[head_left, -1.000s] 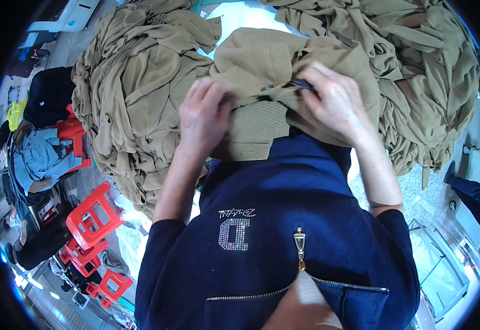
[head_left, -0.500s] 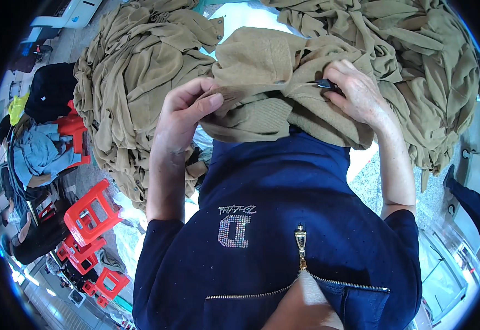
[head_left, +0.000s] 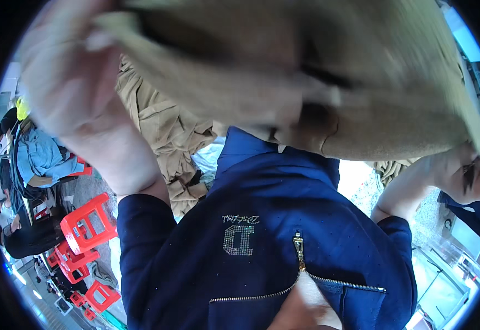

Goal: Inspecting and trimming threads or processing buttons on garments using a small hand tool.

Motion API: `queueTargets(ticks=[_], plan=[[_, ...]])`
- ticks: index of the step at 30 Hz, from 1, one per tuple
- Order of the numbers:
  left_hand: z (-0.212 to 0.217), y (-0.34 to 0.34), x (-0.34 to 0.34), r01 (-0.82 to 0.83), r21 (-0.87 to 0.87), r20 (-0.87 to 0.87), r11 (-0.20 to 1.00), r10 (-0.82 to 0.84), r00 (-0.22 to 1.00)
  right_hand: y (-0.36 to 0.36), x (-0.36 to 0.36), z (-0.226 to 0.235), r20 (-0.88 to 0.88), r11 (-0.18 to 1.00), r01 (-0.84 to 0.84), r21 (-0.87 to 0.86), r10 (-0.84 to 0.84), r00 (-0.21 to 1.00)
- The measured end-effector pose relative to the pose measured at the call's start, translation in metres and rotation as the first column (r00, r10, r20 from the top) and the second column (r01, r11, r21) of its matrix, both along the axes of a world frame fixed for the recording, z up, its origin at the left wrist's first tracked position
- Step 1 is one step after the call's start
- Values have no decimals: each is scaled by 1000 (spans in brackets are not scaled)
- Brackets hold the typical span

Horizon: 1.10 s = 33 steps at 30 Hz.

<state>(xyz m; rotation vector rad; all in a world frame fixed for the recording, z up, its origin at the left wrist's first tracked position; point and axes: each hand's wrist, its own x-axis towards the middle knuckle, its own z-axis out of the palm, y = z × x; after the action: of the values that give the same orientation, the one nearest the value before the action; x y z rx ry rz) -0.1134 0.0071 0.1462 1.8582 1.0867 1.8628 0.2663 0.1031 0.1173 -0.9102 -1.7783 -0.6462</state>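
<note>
A tan knitted garment [head_left: 306,71] is lifted close to the camera and fills the upper part of the view, blurred. My left hand [head_left: 72,82] grips its left edge, raised high at the upper left. My right hand [head_left: 468,173] holds its right edge at the far right, near the rim. Below the garment I see my dark blue zip jacket [head_left: 262,258]. A heap of the same tan garments [head_left: 165,137] shows under the lifted piece, beside my left forearm.
Red plastic stools [head_left: 86,225] stand on the floor at the lower left. A person in a light blue top [head_left: 42,157] sits at the left, with another in dark clothes [head_left: 31,239] below. A metal-framed stand [head_left: 443,275] is at the lower right.
Both hands have lifted the tan garment off the heap and up toward the camera, spreading apart; it now hides most of the piles seen earlier.
</note>
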Motion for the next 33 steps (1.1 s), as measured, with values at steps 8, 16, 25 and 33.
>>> queueTargets(ticks=[8, 16, 25, 33], plan=[[-133, 75, 48, 544, -734, 371, 407, -430, 823, 29, -27, -106, 147, 815, -486, -317, 548, 824], [-127, 51, 86, 572, -661, 525, 487, -245, 815, 0, -88, -111, 43, 649, -727, -224, 752, 658], [-148, 29, 99, 299, -715, 295, 631, -115, 949, -13, -108, -145, -228, 573, -740, -351, 714, 661], [-158, 28, 85, 360, -660, 239, 660, -270, 933, -12, -107, -161, -510, 269, -831, -488, 684, 521]])
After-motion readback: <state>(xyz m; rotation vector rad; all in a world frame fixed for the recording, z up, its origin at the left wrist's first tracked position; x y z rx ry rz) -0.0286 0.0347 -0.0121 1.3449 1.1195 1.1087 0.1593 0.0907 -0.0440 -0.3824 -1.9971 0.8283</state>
